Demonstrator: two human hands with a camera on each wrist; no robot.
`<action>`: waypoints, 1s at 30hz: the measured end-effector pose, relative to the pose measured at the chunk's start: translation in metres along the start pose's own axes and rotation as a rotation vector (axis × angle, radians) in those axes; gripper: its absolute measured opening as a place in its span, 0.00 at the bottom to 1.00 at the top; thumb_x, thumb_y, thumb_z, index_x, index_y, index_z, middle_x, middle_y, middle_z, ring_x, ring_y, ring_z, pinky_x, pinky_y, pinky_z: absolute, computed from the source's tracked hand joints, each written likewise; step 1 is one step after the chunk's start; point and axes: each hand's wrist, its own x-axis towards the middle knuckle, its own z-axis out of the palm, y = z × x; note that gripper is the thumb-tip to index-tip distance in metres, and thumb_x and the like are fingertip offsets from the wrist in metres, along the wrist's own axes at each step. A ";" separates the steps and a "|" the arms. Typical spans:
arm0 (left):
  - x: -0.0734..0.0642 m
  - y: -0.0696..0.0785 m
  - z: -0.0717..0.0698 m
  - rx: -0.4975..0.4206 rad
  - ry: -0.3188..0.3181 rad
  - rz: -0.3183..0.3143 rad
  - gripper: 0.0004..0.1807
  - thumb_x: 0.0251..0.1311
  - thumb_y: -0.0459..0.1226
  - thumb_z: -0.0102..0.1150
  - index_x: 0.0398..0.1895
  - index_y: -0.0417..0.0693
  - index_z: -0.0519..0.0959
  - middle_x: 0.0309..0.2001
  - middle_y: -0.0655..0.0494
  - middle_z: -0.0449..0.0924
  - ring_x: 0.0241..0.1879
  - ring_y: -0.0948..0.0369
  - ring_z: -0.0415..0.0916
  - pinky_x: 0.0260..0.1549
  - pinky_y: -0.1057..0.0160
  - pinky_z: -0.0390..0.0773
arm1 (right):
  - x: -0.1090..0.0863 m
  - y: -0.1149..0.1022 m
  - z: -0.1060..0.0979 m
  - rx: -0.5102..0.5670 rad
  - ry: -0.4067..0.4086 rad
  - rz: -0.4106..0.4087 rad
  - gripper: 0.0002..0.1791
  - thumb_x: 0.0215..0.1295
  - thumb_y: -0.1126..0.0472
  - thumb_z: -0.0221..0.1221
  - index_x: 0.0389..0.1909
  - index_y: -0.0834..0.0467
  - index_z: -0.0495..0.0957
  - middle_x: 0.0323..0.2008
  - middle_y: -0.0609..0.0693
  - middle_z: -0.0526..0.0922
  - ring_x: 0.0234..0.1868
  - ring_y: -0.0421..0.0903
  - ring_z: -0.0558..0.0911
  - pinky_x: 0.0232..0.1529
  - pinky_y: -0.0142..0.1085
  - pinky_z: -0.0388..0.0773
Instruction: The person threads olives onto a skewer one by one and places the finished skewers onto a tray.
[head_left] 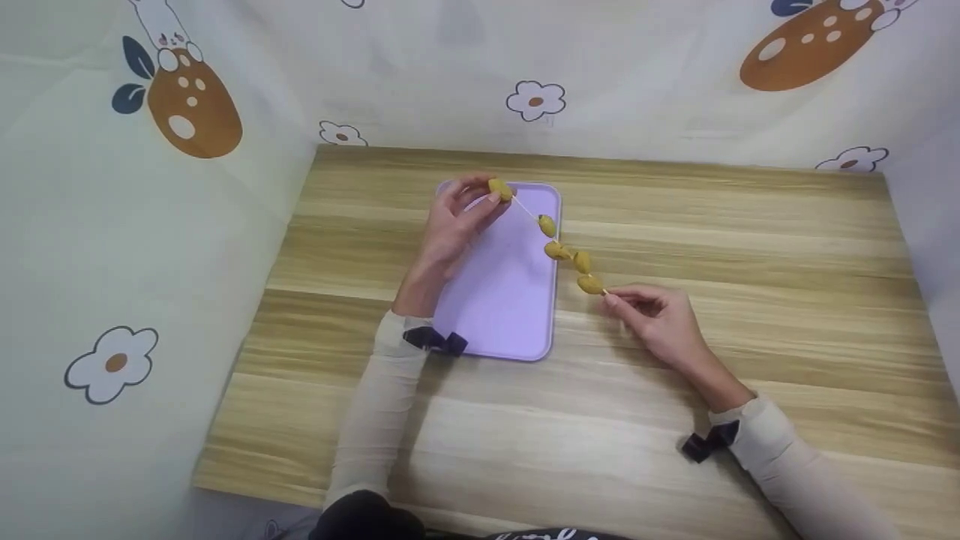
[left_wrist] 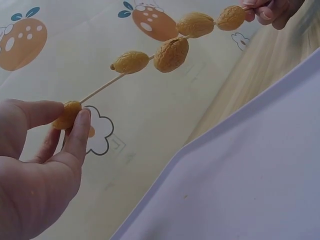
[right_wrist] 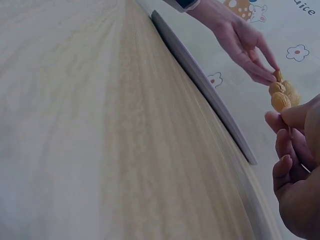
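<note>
A thin wooden skewer (left_wrist: 102, 87) slants through the air over the right side of the lilac tray (head_left: 499, 300), threaded with several wrinkled yellow fruits (left_wrist: 171, 54). My left hand (head_left: 457, 221) pinches one more yellow fruit (left_wrist: 64, 119) at the far end, between thumb and fingers. A bare stretch of stick separates that fruit from the others, which sit bunched toward the right. With thumb and fingertips my right hand (head_left: 660, 322) pinches the near end of the skewer, just below the last fruit (head_left: 590, 284). In the right wrist view the fruits overlap one another.
The lilac tray lies on a wood-grain table (head_left: 750, 247); small crumbs (left_wrist: 185, 196) are on its surface. A pale cloth wall (head_left: 450, 82) with printed flowers and rabbits rises behind the table and along the left. Black wrist mounts (head_left: 709, 441) sit on both sleeves.
</note>
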 end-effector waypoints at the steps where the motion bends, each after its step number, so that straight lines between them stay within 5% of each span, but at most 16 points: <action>1: 0.000 0.000 0.000 -0.005 -0.008 0.001 0.19 0.70 0.26 0.68 0.61 0.38 0.78 0.59 0.40 0.82 0.61 0.49 0.85 0.68 0.53 0.84 | 0.000 0.000 0.000 0.007 -0.005 0.002 0.07 0.71 0.64 0.72 0.46 0.63 0.92 0.36 0.62 0.93 0.24 0.43 0.85 0.25 0.25 0.81; 10: -0.003 0.001 0.002 0.061 -0.102 0.066 0.19 0.71 0.27 0.66 0.62 0.37 0.77 0.59 0.39 0.83 0.63 0.47 0.84 0.69 0.51 0.84 | -0.001 0.000 0.000 0.049 -0.032 -0.003 0.06 0.72 0.64 0.71 0.45 0.62 0.91 0.38 0.63 0.93 0.34 0.50 0.93 0.29 0.27 0.86; 23: -0.006 -0.003 0.012 0.075 -0.092 0.109 0.18 0.71 0.25 0.67 0.61 0.34 0.79 0.58 0.37 0.84 0.59 0.48 0.87 0.67 0.50 0.85 | -0.002 -0.003 0.000 0.058 -0.003 0.004 0.06 0.72 0.64 0.71 0.45 0.61 0.91 0.37 0.63 0.93 0.26 0.47 0.90 0.23 0.26 0.81; 30: -0.006 -0.007 0.015 0.054 -0.108 0.132 0.17 0.70 0.24 0.66 0.60 0.34 0.79 0.58 0.39 0.84 0.56 0.50 0.88 0.67 0.48 0.85 | -0.001 -0.003 0.001 0.066 0.007 -0.003 0.06 0.72 0.65 0.71 0.46 0.63 0.91 0.38 0.67 0.92 0.31 0.49 0.93 0.26 0.27 0.85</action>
